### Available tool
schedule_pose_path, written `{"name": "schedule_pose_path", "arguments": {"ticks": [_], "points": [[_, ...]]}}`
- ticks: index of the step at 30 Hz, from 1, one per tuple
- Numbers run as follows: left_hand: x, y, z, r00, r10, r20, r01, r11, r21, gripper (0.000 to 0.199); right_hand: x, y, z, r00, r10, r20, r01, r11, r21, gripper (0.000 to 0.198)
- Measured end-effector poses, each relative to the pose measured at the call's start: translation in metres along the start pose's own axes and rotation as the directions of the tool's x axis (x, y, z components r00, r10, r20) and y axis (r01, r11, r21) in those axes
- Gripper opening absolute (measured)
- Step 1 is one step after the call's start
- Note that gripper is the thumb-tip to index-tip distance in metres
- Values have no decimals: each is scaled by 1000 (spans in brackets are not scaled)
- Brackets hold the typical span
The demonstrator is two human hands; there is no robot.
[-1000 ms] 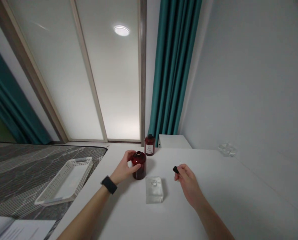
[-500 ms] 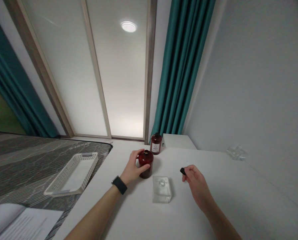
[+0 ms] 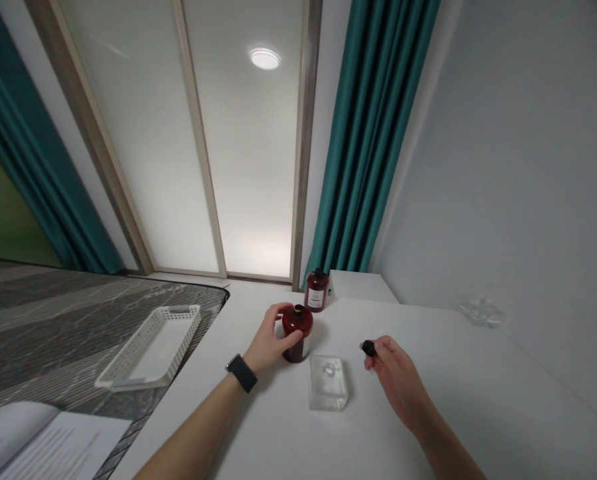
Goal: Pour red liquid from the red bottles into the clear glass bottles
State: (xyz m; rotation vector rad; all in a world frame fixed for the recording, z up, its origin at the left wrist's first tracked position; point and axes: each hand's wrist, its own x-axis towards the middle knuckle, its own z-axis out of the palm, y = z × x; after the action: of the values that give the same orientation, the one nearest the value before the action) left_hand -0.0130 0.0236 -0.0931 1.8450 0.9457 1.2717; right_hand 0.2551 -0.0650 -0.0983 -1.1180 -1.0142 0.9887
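My left hand (image 3: 272, 339) is wrapped around a dark red bottle (image 3: 297, 323) that stands upright on the white table, its neck uncapped. Between the fingertips of my right hand (image 3: 393, 367) is a small black cap (image 3: 369, 348), held just above the table to the right of the bottle. A clear, box-shaped container (image 3: 327, 383) with a ring-like round detail on top sits between my two hands, apart from both. Behind the held bottle stands a second dark red bottle (image 3: 317, 291) with a white label and a black cap.
A white perforated basket (image 3: 151, 353) lies to the left on the grey striped surface, and an open booklet (image 3: 63, 443) is at the lower left. Crumpled clear plastic (image 3: 481, 311) rests by the wall at right. A white box (image 3: 363, 285) stands at the back.
My right hand has turned the black cap slightly, so its round end shows more. My left hand stays around the bottle. The whole view has shifted a little.
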Motion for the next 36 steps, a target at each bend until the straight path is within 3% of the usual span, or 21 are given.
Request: {"name": "schedule_pose_path", "arguments": {"ticks": [3,6,11,15,23,30,36], "points": [[-1,-2,-4,998,5,66,-1,999,-52,46,-1,-2,3,1000,10,12,-11,1000,22,43],[-1,-2,-6,995,5,103,3,996,-84,45,-1,7,6,999,-32,-8,31,997,-77,42],[-1,2,3,999,-23,32,24,998,-50,49,0,19,18,967,-253,24,251,936,-247,28],[-2,1,2,997,-12,76,16,998,-53,48,6,1,34,927,-349,137,375,854,-361,15],[0,-1,-9,978,53,202,-14,982,-188,47,39,-47,78,843,-427,328,527,779,-340,15],[-1,-2,-7,979,43,201,-5,983,-184,48,59,-51,104,735,-468,491,652,687,-321,16],[-3,-1,-5,979,44,197,-13,988,-157,49,59,-47,102,701,-461,544,682,656,-324,14]]}}
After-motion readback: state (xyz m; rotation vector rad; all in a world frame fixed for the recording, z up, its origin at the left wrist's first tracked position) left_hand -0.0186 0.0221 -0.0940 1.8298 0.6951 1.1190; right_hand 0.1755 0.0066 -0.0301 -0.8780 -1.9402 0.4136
